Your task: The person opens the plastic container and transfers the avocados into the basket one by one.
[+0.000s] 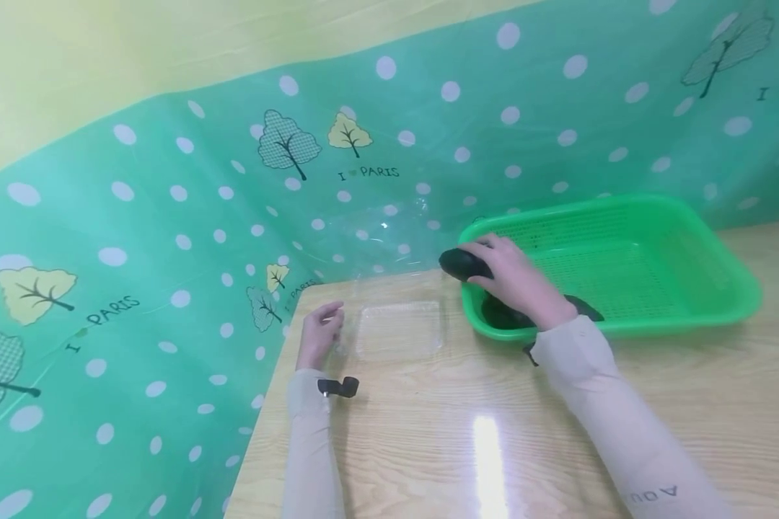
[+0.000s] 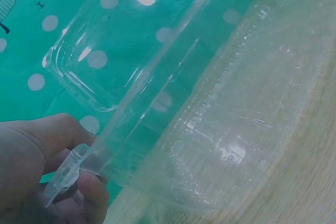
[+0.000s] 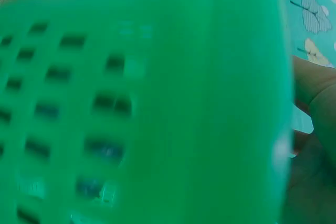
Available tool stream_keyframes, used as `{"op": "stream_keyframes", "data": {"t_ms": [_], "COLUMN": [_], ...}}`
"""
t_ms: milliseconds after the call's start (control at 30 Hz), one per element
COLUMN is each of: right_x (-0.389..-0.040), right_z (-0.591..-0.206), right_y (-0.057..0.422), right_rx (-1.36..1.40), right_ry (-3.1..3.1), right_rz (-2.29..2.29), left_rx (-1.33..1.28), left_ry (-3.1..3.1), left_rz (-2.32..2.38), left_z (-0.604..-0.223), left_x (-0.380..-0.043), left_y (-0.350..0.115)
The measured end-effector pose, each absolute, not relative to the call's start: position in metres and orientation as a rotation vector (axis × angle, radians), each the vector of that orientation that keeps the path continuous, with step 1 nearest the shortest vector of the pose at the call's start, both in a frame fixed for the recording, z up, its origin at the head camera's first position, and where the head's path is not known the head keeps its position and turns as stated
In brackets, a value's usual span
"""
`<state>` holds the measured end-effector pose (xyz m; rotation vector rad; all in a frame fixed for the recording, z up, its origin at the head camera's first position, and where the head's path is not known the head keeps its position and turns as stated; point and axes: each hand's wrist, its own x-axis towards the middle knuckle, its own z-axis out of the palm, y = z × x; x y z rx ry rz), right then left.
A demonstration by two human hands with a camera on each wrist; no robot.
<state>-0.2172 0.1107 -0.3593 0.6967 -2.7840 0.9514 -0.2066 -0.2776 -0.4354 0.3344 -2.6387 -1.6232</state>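
Over the left rim of a green plastic basket [image 1: 681,317], my right hand [image 1: 509,274] holds a dark oval fruit [image 1: 462,264], avocado-like in shape. In the right wrist view the basket wall [image 3: 231,98] hides the fruit and much of the hand [image 3: 315,108]. More dark fruit [image 1: 503,313] lies in the basket below that hand. My left hand [image 1: 320,333] is at the left side of a clear plastic clamshell box [image 1: 399,331]. Its lid [image 2: 105,56] stands raised at the back. In the left wrist view, thumb and fingers pinch a tab [image 2: 68,174] at the box's edge.
Both containers stand on a light wooden table [image 1: 422,432], the box left of the basket. A green dotted cloth [image 1: 221,216] hangs close behind and along the table's left edge. Black camera mounts [image 1: 339,387] sit on the wrists.
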Motion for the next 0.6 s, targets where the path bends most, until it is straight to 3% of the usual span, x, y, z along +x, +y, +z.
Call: {"op": "stream_keyframes", "data": {"t_ms": [600], "right_x": [-0.209], "right_z": [-0.364], "right_y": [0.166], "right_rx": [0.558], "right_ry": [-2.797], "right_rz": [0.969], "left_rx": [0.393], "left_ry": [-2.661], "left_rz": [-1.619], "left_z": [-0.436], "left_x": [-0.206], "left_y": [-0.275]}}
